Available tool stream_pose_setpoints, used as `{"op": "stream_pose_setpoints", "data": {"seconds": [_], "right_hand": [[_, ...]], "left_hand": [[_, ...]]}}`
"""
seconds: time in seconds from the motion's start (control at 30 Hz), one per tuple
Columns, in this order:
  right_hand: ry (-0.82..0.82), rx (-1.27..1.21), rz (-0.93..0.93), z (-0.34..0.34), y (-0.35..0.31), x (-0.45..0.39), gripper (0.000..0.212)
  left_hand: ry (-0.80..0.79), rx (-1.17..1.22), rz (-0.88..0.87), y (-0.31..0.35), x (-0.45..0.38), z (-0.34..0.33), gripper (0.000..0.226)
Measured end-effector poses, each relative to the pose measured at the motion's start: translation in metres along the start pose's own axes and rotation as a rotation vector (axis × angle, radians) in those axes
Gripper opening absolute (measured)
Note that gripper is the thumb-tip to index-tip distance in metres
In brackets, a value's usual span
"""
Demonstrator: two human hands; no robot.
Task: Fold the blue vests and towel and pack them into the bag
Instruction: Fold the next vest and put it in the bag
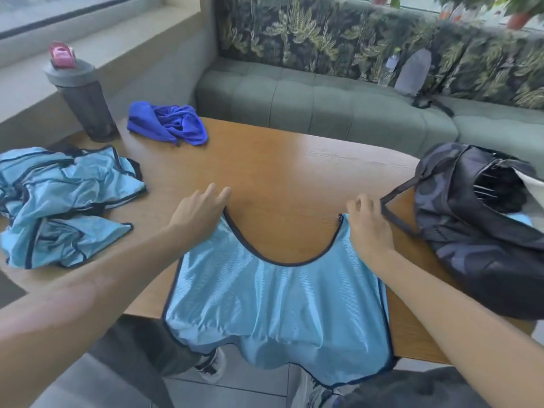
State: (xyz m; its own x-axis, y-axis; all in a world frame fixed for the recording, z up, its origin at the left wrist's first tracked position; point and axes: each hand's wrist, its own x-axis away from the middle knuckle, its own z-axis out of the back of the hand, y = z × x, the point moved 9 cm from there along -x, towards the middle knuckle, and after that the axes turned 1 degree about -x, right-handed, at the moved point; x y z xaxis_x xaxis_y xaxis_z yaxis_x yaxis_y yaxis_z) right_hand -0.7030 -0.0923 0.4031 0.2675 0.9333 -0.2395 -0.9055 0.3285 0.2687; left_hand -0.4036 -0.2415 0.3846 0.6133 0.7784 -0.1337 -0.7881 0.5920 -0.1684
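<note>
Head view showed a light blue vest (276,304) spread flat on the wooden table (294,166), its neckline facing away from the person and its lower hem hanging over the near edge. The left hand (200,213) pressed down on the vest's left shoulder strap with fingers loosely extended, while the right hand (368,228) pinched the right strap with curled fingers. A crumpled heap of more blue vests (64,204) lay at the table's left side, well apart from the spread one. A dark blue towel (167,123) sat bunched near the far edge, beside a grey shaker bottle (82,101). The dark bag (482,245) lay open at the right, its strap (394,213) touching the right hand.
</note>
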Motion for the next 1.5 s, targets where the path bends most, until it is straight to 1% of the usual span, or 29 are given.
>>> {"op": "stream_pose_setpoints", "data": {"seconds": [0.1, 0.17, 0.2, 0.23, 0.3, 0.37, 0.43, 0.47, 0.53, 0.57, 0.63, 0.7, 0.73, 0.8, 0.87, 0.9, 0.93, 1.0, 1.07, 1.13, 1.27, 1.37, 1.5], "right_hand": [[0.106, 0.017, 0.080, 0.010, -0.003, 0.010, 0.034], [0.069, -0.034, 0.078, 0.006, 0.003, 0.017, 0.036], [0.042, -0.076, 0.068, 0.004, 0.006, 0.019, 0.034], [-0.008, -0.120, 0.051, 0.003, 0.009, 0.021, 0.028], [-0.113, -0.137, -0.010, 0.005, 0.015, 0.025, 0.010], [-0.188, -0.099, -0.069, 0.007, 0.019, 0.030, 0.017], [-0.298, -0.045, -0.100, 0.006, 0.014, 0.035, 0.021], [-0.347, -0.038, -0.113, 0.005, 0.008, 0.038, 0.023], [-0.419, -0.067, -0.159, -0.001, -0.004, 0.040, 0.031], [-0.437, -0.090, -0.196, -0.006, -0.009, 0.041, 0.038], [-0.443, -0.159, -0.291, -0.016, -0.016, 0.047, 0.057], [-0.417, -0.263, -0.349, -0.025, -0.023, 0.053, 0.068], [-0.383, -0.295, -0.340, -0.030, -0.025, 0.054, 0.069], [-0.303, -0.340, -0.282, -0.033, -0.027, 0.053, 0.065], [-0.240, -0.371, -0.231, -0.038, -0.023, 0.047, 0.057], [-0.235, -0.387, -0.213, -0.041, -0.021, 0.042, 0.055], [-0.234, -0.401, -0.201, -0.043, -0.020, 0.036, 0.055], [-0.223, -0.411, -0.175, -0.049, -0.019, 0.019, 0.054], [-0.223, -0.428, -0.156, -0.055, -0.020, -0.005, 0.054], [-0.227, -0.436, -0.156, -0.063, -0.020, -0.033, 0.054], [-0.219, -0.439, -0.171, -0.081, -0.012, -0.097, 0.054], [-0.207, -0.435, -0.148, -0.099, -0.006, -0.150, 0.053], [-0.197, -0.423, -0.204, -0.122, 0.012, -0.211, 0.054]], "left_hand": [[0.112, -0.001, -0.075, 0.007, 0.008, 0.002, 0.040], [0.126, -0.041, -0.145, 0.012, 0.015, 0.005, 0.030], [0.099, -0.082, -0.172, 0.013, 0.019, 0.002, 0.022], [0.064, -0.140, -0.193, 0.013, 0.022, -0.001, 0.014], [-0.023, -0.222, -0.224, 0.012, 0.025, -0.013, 0.022], [-0.104, -0.239, -0.222, 0.018, 0.030, -0.013, 0.029], [-0.196, -0.339, -0.229, 0.032, 0.040, -0.007, 0.017], [-0.242, -0.399, -0.233, 0.040, 0.045, -0.005, 0.018], [-0.288, -0.491, -0.213, 0.052, 0.047, -0.005, 0.028], [-0.270, -0.484, -0.203, 0.058, 0.047, -0.002, 0.030], [-0.257, -0.403, -0.181, 0.069, 0.047, -0.002, 0.033], [-0.229, -0.304, -0.169, 0.081, 0.049, -0.001, 0.036], [-0.211, -0.246, -0.147, 0.084, 0.050, -0.002, 0.038], [-0.146, -0.102, -0.059, 0.081, 0.047, -0.011, 0.043], [-0.126, 0.181, 0.097, 0.066, 0.041, -0.020, 0.057], [-0.122, 0.289, 0.147, 0.061, 0.036, -0.024, 0.065], [-0.098, 0.334, 0.166, 0.058, 0.029, -0.026, 0.070], [-0.067, 0.326, 0.149, 0.056, 0.009, -0.030, 0.077], [-0.056, 0.315, 0.138, 0.052, -0.015, -0.034, 0.078], [-0.044, 0.315, 0.145, 0.049, -0.041, -0.036, 0.076], [-0.041, 0.333, 0.144, 0.043, -0.105, -0.045, 0.064], [-0.043, 0.338, 0.150, 0.032, -0.160, -0.054, 0.063], [-0.047, 0.344, 0.146, 0.017, -0.223, -0.063, 0.063]]}}
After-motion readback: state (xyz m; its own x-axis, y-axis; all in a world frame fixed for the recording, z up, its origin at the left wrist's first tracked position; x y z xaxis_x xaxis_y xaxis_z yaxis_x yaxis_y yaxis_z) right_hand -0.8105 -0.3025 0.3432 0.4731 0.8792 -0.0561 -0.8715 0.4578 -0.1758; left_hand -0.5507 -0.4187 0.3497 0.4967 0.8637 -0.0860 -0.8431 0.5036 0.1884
